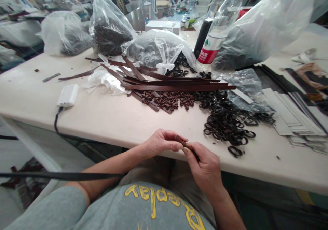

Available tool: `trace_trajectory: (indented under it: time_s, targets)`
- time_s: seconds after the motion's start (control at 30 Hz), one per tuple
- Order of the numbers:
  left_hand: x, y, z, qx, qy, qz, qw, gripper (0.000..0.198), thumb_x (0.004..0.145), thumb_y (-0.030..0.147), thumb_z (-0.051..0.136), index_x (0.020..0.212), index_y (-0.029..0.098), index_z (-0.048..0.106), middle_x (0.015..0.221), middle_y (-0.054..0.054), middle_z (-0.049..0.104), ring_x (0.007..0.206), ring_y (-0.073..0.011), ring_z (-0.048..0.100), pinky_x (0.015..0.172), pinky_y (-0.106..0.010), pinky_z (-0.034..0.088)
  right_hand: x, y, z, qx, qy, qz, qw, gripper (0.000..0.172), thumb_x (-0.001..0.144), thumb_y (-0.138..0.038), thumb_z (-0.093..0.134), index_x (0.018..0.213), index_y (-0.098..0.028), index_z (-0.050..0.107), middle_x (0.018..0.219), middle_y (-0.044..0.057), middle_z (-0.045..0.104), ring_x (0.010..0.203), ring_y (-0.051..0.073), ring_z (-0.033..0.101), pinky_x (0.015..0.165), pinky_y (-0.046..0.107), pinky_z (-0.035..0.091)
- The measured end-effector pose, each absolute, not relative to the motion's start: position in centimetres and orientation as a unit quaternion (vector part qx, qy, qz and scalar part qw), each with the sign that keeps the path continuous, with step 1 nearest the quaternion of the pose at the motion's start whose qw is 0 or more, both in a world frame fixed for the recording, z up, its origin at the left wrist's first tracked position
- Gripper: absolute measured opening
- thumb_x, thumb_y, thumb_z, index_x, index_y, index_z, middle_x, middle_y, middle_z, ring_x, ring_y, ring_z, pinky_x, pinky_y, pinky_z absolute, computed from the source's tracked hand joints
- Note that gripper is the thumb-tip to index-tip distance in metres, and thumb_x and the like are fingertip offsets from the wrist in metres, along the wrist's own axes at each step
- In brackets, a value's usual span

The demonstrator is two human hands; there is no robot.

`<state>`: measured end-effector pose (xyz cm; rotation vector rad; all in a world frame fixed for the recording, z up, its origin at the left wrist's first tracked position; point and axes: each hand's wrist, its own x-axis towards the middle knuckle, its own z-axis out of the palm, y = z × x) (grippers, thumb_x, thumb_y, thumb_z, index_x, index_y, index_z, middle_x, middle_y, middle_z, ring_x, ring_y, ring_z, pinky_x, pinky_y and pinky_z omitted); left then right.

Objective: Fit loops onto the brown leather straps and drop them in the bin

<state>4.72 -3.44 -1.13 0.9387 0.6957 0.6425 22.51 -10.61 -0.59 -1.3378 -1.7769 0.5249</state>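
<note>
Just over the table's front edge, both hands meet around a short dark brown leather-like strip (180, 140). My left hand (164, 143) pinches one end of it between thumb and fingers. Curled around the other end is my right hand (205, 161), its thumb close to the left fingertips. A narrow raised band seems to cross the strip between the hands, but fingers hide much of it. Beyond them lie a heap of small brown loops (169, 100) and a larger pile of black loops (222, 120). Long brown strips (179, 86) rest across the back of these heaps.
Clear plastic bags (110, 32) stand along the back, near a bottle with a red label (208, 49) and a black cylinder (203, 37). At left sits a white box (68, 95) with a black cable. Flat pale strips (289, 117) are stacked at right.
</note>
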Motion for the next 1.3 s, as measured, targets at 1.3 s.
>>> trace_trajectory:
  time_s: [1.3]
  targets:
    - [2.3,-3.7,-0.2,0.45,0.401,0.407,0.686,0.032,0.063,0.042,0.089,0.073,0.014,0.077,0.066,-0.003,0.067,0.053,-0.0111,0.053,0.05,-0.021,0.044,20.1,-11.4,-1.5,-0.567,-0.754,0.17,0.284,0.026,0.102,-0.034,0.042,0.101,-0.018,0.062,0.072,0.003,0.068,0.057,0.021,0.063,0.054,0.03,0.036]
